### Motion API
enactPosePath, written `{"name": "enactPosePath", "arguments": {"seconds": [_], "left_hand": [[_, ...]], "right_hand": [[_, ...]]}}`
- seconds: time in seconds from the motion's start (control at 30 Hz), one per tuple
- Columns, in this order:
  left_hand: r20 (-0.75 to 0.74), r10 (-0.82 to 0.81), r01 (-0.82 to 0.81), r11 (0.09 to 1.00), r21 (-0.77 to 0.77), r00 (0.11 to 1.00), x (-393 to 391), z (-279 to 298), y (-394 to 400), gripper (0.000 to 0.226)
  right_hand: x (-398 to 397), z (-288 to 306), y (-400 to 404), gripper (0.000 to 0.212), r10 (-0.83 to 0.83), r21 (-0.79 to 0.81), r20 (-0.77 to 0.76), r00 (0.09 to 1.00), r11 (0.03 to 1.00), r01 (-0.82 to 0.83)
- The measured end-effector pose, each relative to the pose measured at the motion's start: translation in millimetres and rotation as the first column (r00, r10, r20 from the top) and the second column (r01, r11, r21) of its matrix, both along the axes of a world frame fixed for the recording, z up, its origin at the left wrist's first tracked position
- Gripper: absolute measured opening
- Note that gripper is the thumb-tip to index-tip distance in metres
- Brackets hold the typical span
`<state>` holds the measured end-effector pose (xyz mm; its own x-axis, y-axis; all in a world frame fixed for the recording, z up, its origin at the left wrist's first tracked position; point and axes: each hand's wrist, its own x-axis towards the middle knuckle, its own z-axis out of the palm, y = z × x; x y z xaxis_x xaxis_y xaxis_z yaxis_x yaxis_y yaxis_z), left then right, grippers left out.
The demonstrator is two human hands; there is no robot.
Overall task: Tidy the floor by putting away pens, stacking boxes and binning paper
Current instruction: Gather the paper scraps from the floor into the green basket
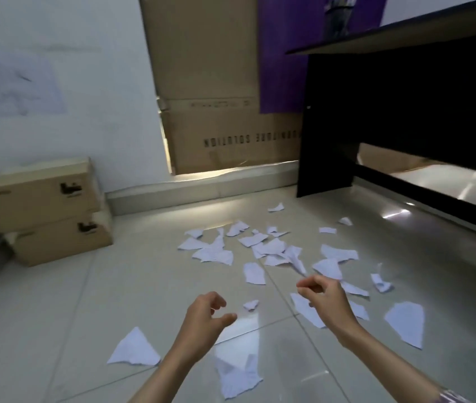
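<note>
Tiled floor (114, 286): paper scraps (271, 251) scattered; 2 boxes (45, 213) stacked; both hands' fingers loosely curled, holding nothing.

Glossy tiled floor (114, 286), white wall (71, 82), dark desk (405, 112) at right.

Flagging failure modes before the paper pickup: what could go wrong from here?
1. The torn paper scraps lie flat on glossy tile floor; they may slide rather than lift when pinched.
2. Both hands, left hand and right hand, are empty and no bin is in view, so scraps may have to be carried far.
3. Outlying scraps near the dark desk could be missed.
</note>
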<state>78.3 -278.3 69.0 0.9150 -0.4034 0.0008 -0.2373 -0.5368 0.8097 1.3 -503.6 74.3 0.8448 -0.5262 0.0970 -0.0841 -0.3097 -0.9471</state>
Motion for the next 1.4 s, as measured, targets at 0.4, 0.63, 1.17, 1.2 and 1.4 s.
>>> {"name": "enactPosePath", "arguments": {"seconds": [0.4,0.63,1.17,1.2,1.4], "left_hand": [[-0.159,0.072,-0.005,0.921,0.39,0.985,25,-115,21,0.039],[-0.222,0.14,-0.029,0.898,0.439,0.965,24,-172,-4,0.06],[-0.21,0.247,-0.19,0.947,0.259,0.946,25,-190,-7,0.012],[-0.201,0.246,-0.192,0.948,0.255,0.948,24,-188,-5,0.011],[-0.208,0.312,-0.29,0.948,0.13,0.927,31,-172,14,0.016]], "right_hand": [[56,-115,15,0.016,0.269,0.007,-0.142,0.953,0.963,-0.27],[74,-162,13,0.018,0.387,0.041,-0.222,0.895,0.921,-0.388],[104,-207,33,0.022,0.726,-0.424,-0.425,0.54,0.368,-0.828],[105,-206,33,0.019,0.728,-0.415,-0.423,0.539,0.373,-0.83],[135,-188,13,0.01,0.615,-0.07,-0.302,0.728,0.748,-0.66]]}}
